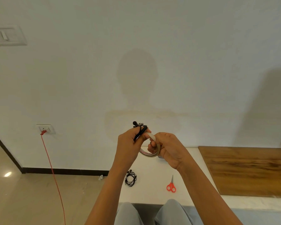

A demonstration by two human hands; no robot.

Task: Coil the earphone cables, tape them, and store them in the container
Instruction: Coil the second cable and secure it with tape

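Note:
My left hand (pixel 130 143) is raised in front of the wall, gripping a coiled black earphone cable (pixel 140 129) whose earbuds stick out above my fingers. Right beside it, my right hand (pixel 167 147) holds a roll of clear tape (pixel 148 152), with a strip of tape stretched up toward the coil. A second black earphone coil (pixel 131 178) lies on the white table (pixel 152 195) below my left wrist. Red-handled scissors (pixel 171 185) lie on the table to its right. No container is visible.
A wooden board (pixel 250 169) covers the table's right part. A red cable (pixel 53 169) hangs from a wall socket (pixel 45 129) at the left down to the floor. My knees (pixel 152 213) are against the table's front edge.

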